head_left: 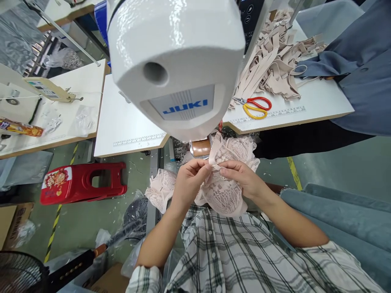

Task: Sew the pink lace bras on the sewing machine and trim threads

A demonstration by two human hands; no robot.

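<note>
Close below the white sewing machine head (183,61) marked JUKI, both hands pinch a pale pink lace bra (226,199). My left hand (193,175) is closed on a narrow strap or band edge of it. Just to the right, my right hand (240,174) grips the same narrow part between thumb and fingers, the fingertips of both hands nearly meeting. One lace cup hangs below my right hand, and another lace piece (161,189) lies left of my left wrist. The machine's needle area is hidden behind its head.
Red-and-yellow-handled scissors (256,108) lie on the right tabletop beside a heap of beige straps (271,61). A person in a blue-grey garment (363,77) stands at the right. A red plastic stool (84,183) is on the floor at left; a fan (23,270) stands lower left.
</note>
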